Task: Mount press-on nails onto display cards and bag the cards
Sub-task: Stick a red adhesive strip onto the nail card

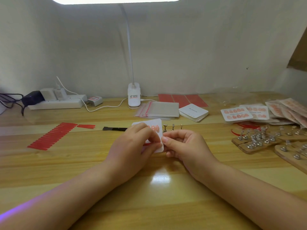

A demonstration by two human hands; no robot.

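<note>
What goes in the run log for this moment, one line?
step: mounting nails | left hand: holds card | right hand: fingers pinch at card edge | bags: untouched

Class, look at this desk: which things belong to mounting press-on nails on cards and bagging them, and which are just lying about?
Belongs to the job:
display card held in the left hand and right hand
blank cards
clear bags
red adhesive strips
finished cards
nail stands

Just lying about:
power strip
charger
small bottle
lamp base
</note>
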